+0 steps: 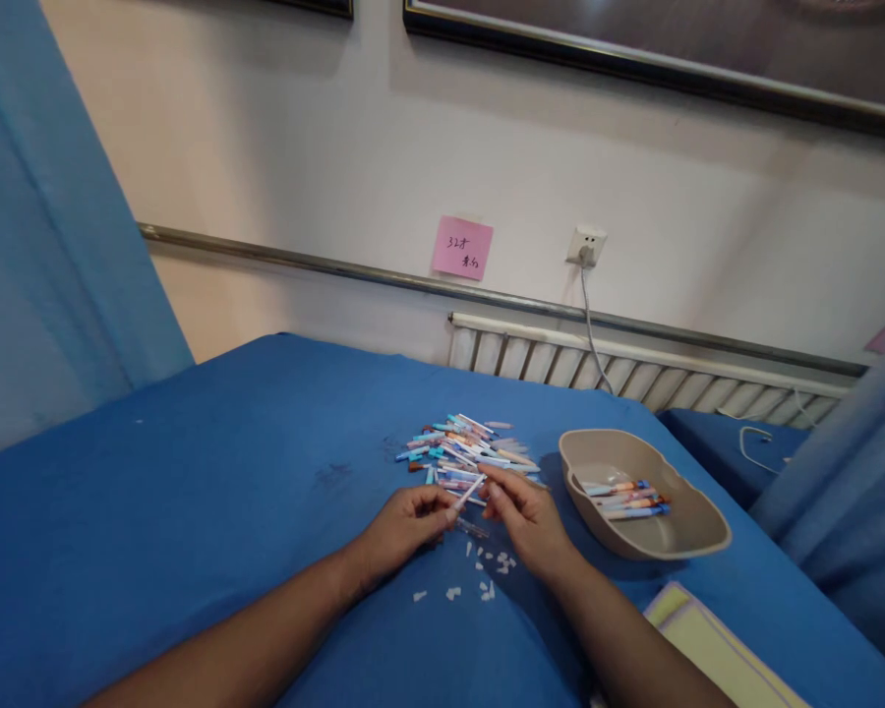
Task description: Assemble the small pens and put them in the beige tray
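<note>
My left hand and my right hand meet over the blue cloth, both pinching one thin pale pen between their fingertips. Just beyond them lies a heap of several small coloured pens. Small white caps or bits are scattered on the cloth right below my hands. To the right stands a beige tray with several pens lying inside it.
A yellow-edged pad lies at the lower right. A radiator runs along the wall, with a plugged socket and a pink note above. A blue curtain hangs on the left, another blue cloth on the right.
</note>
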Tool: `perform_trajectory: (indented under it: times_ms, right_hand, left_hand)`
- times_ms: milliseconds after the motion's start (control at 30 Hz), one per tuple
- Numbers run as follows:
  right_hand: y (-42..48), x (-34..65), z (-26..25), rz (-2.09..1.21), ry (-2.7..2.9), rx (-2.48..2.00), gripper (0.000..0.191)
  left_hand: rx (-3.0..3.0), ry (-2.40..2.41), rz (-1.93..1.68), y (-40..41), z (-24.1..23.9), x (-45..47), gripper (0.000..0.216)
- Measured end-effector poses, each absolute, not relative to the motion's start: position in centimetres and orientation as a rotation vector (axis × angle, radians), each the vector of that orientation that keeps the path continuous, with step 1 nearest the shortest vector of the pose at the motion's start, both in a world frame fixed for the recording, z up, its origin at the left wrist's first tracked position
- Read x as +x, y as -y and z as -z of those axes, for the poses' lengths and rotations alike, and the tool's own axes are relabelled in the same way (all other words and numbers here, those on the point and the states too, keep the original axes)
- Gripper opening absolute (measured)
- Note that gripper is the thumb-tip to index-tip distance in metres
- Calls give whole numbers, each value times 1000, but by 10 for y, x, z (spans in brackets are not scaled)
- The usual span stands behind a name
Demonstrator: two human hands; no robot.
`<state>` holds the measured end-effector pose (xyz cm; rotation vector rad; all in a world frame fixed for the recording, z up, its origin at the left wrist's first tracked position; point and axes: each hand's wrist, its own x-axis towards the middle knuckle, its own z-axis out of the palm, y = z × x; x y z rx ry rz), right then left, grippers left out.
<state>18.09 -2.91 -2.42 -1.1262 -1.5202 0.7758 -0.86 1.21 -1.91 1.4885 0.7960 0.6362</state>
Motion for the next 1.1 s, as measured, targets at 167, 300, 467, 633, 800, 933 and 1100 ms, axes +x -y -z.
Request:
perform_trajectory:
  times_ms: [167, 300, 467, 633, 800, 933, 1100]
  right_hand:
    - [27, 184, 22, -931, 1374, -1027, 39]
    - [23, 194, 17, -911, 1148, -1033, 41]
    - [17, 209, 15, -820, 1036, -1126, 35]
    - [13, 218, 24, -749, 1114, -1264, 28]
    - [16, 221, 31, -488, 1571, -1600, 13]
    - [19, 220, 28, -351, 1752, -1708, 15]
    - [22, 213, 25, -352, 1836, -1703, 14]
  left_hand:
    - [1466, -780, -633, -12, 16, -9, 31]
    - [1414, -818, -657, -13, 12, -10, 35]
    - [1360, -836, -744, -16, 10, -10, 38]
    - [1275, -900, -895, -24, 10, -15, 35]
    - [1220, -937, -931, -30, 11, -18, 36]
    - [1188, -926, -938, -30, 12, -17, 35]
    - [1136, -939, -988, -29, 10, -19, 31]
